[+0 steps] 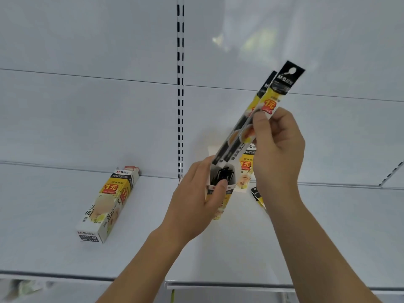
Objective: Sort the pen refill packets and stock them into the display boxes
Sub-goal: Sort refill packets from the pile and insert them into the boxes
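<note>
My left hand (194, 200) grips an open display box (220, 189) of white and yellow card above the white shelf; black packet tops show inside it. My right hand (277, 149) pinches two long yellow, black and white pen refill packets (262, 110). They slant up to the right, and their lower ends reach into the box mouth. A closed display box (109, 204) of the same print lies on its side at the left of the shelf. Another box (246, 169) stands behind my hands, partly hidden.
Loose packets (258, 195) lie on the shelf (65, 248) just left of my right wrist, mostly hidden. A slotted upright (180, 95) runs down the white back panel. The shelf front edge crosses the bottom of the view.
</note>
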Demonstrator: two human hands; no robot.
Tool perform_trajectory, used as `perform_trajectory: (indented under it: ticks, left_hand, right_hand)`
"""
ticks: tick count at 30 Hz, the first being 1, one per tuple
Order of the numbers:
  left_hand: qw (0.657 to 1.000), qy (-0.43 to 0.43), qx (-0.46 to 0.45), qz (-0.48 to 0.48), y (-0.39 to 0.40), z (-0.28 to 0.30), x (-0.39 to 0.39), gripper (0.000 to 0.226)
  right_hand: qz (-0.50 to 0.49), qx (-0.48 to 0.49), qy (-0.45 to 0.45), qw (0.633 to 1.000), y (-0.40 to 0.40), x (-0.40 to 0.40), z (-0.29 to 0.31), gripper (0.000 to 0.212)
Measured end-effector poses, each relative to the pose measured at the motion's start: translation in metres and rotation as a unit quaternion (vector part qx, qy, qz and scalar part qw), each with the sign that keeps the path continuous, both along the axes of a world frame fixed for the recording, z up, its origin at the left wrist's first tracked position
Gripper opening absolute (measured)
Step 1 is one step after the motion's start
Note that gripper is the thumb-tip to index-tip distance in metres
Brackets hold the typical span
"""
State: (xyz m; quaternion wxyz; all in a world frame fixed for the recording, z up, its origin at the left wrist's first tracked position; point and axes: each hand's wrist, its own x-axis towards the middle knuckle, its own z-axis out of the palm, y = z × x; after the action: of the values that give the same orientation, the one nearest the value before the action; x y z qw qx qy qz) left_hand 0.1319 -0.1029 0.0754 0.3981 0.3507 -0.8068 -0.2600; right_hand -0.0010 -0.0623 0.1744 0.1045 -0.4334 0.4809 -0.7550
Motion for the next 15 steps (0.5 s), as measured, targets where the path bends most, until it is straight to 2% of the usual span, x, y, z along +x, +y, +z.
perform_trajectory:
  ticks: [4,11,15]
  left_hand:
    - [1.0,0.005,0.023,0.011,0.0,0.0,-0.001,0.05]
    - [0.998,0.041,0.046,0.016,-0.004,-0.004,0.003,0.05]
    - [0.998,0.04,0.041,0.008,-0.002,0.0,0.001,0.048]
  right_hand:
    - [-0.014,-0.042,-0.027,0.999,-0.005,0.002,0.002,0.009]
    - [-0.024,-0.008,0.028,0.999,-0.011,-0.01,-0.014,0.011]
    - [0.032,0.011,0.075,0.997,-0.014,-0.009,-0.014,0.013]
